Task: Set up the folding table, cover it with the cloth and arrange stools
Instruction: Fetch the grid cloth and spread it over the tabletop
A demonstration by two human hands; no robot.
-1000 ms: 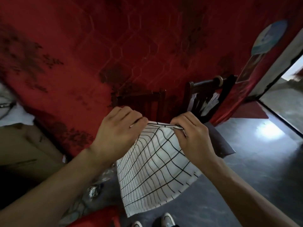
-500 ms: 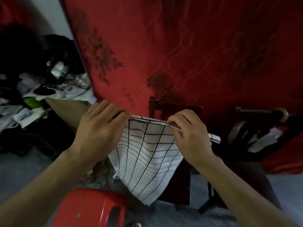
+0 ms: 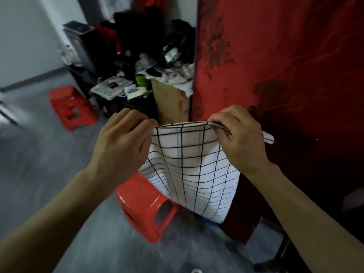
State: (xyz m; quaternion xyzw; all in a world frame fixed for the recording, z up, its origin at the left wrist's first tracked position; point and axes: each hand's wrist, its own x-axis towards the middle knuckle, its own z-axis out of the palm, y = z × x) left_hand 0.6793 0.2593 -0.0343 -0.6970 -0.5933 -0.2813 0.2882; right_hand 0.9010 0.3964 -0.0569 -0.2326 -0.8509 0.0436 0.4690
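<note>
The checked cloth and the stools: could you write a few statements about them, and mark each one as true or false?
1. The left hand and the right hand both pinch the top edge of the checked cloth. True.
2. The checked cloth lies spread flat over a table. False: it hangs down in the air from the two hands.
3. Two stools are in view: the near red stool just below the cloth and the far red stool at the left. True.
4. The cloth is plain blue. False: it is white with black grid lines.
</note>
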